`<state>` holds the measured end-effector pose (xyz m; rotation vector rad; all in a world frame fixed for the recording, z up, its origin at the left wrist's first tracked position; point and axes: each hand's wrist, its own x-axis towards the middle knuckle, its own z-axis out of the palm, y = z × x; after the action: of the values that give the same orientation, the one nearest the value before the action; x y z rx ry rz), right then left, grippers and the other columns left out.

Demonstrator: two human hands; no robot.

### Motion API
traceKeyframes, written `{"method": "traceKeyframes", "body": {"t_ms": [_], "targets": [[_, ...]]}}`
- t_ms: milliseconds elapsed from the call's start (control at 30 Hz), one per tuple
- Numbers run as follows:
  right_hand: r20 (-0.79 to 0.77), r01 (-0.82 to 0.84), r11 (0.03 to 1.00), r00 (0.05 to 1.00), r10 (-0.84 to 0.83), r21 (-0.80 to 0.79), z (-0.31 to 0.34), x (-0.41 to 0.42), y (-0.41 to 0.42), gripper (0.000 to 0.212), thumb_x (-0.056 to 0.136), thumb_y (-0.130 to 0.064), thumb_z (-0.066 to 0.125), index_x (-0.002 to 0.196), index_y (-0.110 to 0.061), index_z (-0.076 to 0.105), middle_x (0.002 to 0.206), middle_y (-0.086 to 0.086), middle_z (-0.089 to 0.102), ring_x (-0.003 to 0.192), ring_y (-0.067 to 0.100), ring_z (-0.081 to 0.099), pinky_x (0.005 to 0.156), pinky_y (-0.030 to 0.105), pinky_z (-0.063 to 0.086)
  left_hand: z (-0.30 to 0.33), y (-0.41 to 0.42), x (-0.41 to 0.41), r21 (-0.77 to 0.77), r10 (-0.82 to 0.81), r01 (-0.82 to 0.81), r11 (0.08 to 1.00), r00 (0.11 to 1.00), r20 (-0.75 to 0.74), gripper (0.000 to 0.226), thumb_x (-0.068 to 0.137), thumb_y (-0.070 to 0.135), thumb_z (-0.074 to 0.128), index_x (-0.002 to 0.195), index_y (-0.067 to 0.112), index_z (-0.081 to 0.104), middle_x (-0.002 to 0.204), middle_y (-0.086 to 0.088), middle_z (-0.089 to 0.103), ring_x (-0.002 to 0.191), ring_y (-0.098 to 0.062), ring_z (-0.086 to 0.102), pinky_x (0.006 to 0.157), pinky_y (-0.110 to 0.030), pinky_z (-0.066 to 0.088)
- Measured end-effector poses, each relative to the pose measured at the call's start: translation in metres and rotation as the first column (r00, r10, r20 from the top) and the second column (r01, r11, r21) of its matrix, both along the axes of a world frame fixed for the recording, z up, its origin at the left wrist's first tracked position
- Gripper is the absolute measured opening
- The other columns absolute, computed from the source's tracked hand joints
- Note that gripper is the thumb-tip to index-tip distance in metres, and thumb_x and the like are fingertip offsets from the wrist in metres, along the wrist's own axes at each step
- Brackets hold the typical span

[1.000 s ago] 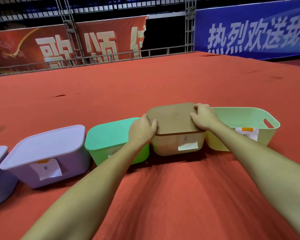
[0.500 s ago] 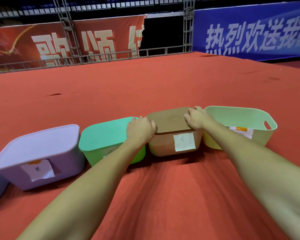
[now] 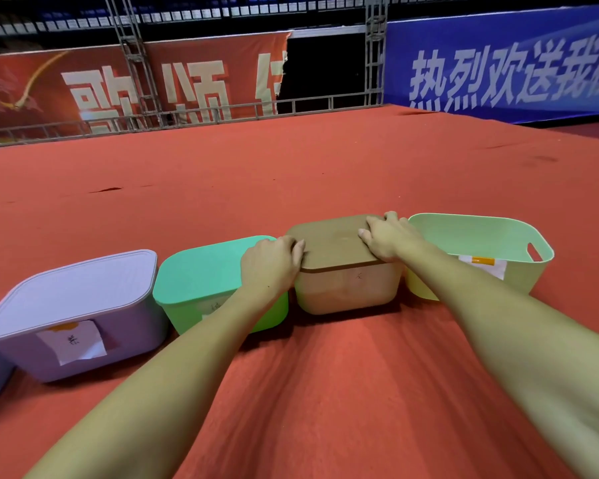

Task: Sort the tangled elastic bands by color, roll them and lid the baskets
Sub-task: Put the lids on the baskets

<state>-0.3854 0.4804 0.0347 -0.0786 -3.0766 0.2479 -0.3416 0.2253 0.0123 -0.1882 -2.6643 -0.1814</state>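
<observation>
My left hand [image 3: 274, 264] and right hand [image 3: 391, 238] curl over opposite edges of the brown lid [image 3: 332, 243], which sits on the tan basket [image 3: 346, 288]. Uneven pressing could leave 1 corner unseated or shove the basket into the open pale-green basket [image 3: 533, 267].

Four baskets stand in a row on red cloth: a lilac basket [image 3: 80, 344] and a green basket [image 3: 201, 302], both lidded, then a tan basket [image 3: 346, 288] wearing a brown lid [image 3: 332, 242]. The pale yellow-green basket [image 3: 481, 233] at the right end is open, with a paper label on its front.
</observation>
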Motion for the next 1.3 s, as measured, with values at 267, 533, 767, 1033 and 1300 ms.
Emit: {"method": "traceKeyframes", "body": {"t_ms": [267,533,767,1033,1300], "targets": [[0.017,-0.018,1.000,1.000,0.017,0.007,-0.009,-0.009,0.008,0.060,0.104,-0.061,0.023,0.147,-0.026,0.047,0.152,0.019,0.046,0.135,0.044,0.051,0.111,0.053,0.043,-0.005,-0.002,-0.014,-0.227,-0.044,0.080,0.971,0.986,0.160,0.047,0.107,0.044,0.027,0.146,0.029,0.047,0.159,0.002,0.046,0.128,-0.036,0.055,0.091,-0.047,0.042],[-0.002,0.003,1.000,1.000,-0.003,0.030,-0.012,-0.002,0.000,0.071,0.098,-0.070,0.023,0.157,-0.033,0.039,0.159,0.012,0.042,0.139,0.042,0.049,0.111,0.051,0.043,-0.009,0.007,-0.014,-0.181,-0.008,0.035,0.983,0.989,0.150,0.056,0.099,0.060,0.021,0.129,0.033,0.060,0.135,0.005,0.063,0.119,-0.032,0.052,0.089,-0.048,0.037],[0.023,0.013,1.000,1.000,-0.013,0.022,-0.010,0.008,-0.005,0.072,0.099,-0.072,0.022,0.160,-0.035,0.034,0.164,0.009,0.036,0.142,0.043,0.043,0.113,0.053,0.040,-0.014,0.006,-0.009,-0.182,0.004,0.023,0.983,0.989,0.146,0.058,0.100,0.060,0.018,0.134,0.032,0.056,0.136,0.005,0.059,0.121,-0.032,0.050,0.087,-0.047,0.035],[-0.217,0.011,0.984,0.976,0.028,0.177,-0.007,0.026,-0.031,0.046,0.107,-0.047,0.041,0.131,-0.015,0.063,0.134,0.016,0.061,0.123,0.042,0.052,0.098,0.049,0.046,0.017,-0.002,-0.009,0.023,-0.099,0.097,0.995,0.948,0.302,0.049,0.099,0.060,0.047,0.132,0.027,0.060,0.145,0.000,0.058,0.134,-0.036,0.053,0.097,-0.048,0.040],[-0.393,-0.217,0.973,0.903,0.171,-0.076,0.003,0.077,-0.059,0.042,0.104,-0.045,0.052,0.136,-0.018,0.059,0.134,0.007,0.063,0.124,0.035,0.055,0.100,0.047,0.048,0.032,-0.031,0.043,0.171,-0.189,0.184,0.968,0.982,0.011,0.051,0.093,0.056,0.048,0.129,0.024,0.066,0.129,0.002,0.070,0.119,-0.030,0.062,0.093,-0.044,0.052]]}}
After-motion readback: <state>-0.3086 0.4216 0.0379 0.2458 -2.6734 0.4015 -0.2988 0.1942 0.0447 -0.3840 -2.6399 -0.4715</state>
